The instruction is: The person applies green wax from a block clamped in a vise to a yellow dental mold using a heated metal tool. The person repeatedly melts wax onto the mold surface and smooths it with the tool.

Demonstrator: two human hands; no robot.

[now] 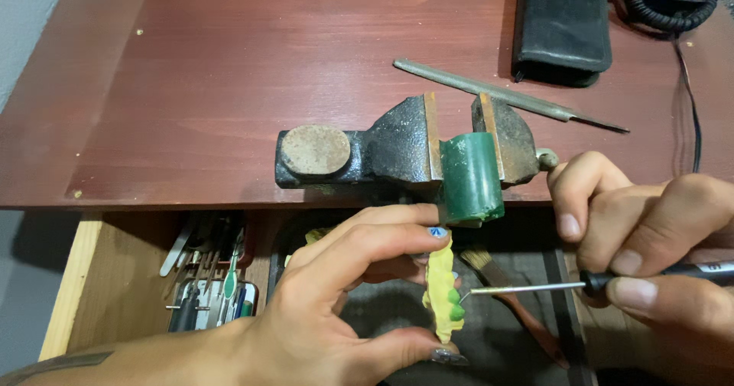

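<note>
Below the vise (pixel 397 153), left hand (pixel 336 294) pinches the yellow piece (pixel 442 290); right hand (pixel 650 241) grips a pick (pixel 535 287). Best kept steady, light pressure.

Even, soft overhead light, sharp focus, dim shadowed drawer (pixel 138 279) below.

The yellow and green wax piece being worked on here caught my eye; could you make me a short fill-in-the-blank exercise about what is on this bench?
1. The left hand pinches the yellow and green wax piece between its thumb and ____ finger.
2. The right hand holds a thin metal-tipped tool whose point meets the piece's ____ part.
3. The rusty black bench vise clamps a dark ____ cylinder.
4. The long grey metal file lies on the reddish wooden ____.

Missing words: index; green; green; table
</note>
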